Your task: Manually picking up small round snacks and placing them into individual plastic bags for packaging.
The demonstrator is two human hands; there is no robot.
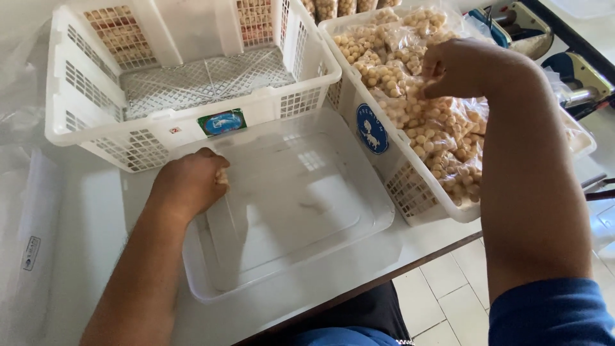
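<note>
Plastic sheet at nine o'clock: clear film (29, 250) lies flat along the table's left edge, out of the way of both hands.
Empty basket at eleven o'clock: white lattice basket (192, 77) stands behind the tray with only its mesh floor showing, just beside the full one.
Left hand: left hand (189, 182) is curled into a fist at the tray's near left corner, knuckles up, with a few pale round pieces (221, 177) showing between thumb and fingers; it seems to rest there so that what it holds stays over the tray.
Tray at six o'clock: clear plastic tray (378, 221) sits in front of the person on the white table (90, 224), shallow and open-topped, with nothing lying on its floor that I can see.
Full basket at one o'clock: second white basket (371, 134), with a round blue sticker on its wall, touches the tray's right rim, so anything taken from it has little way to travel.
Snack bags: clear bags of small tan balls (442, 128) are heaped above the basket's rim, glossy and crumpled, their contents plainly visible.
Right hand: right hand (464, 67) reaches over the heap, fingers pinched shut on the film of one bag near the top.
Far right at two o'clock: metal machine parts (576, 83) stand past the basket, too cropped to identify.
</note>
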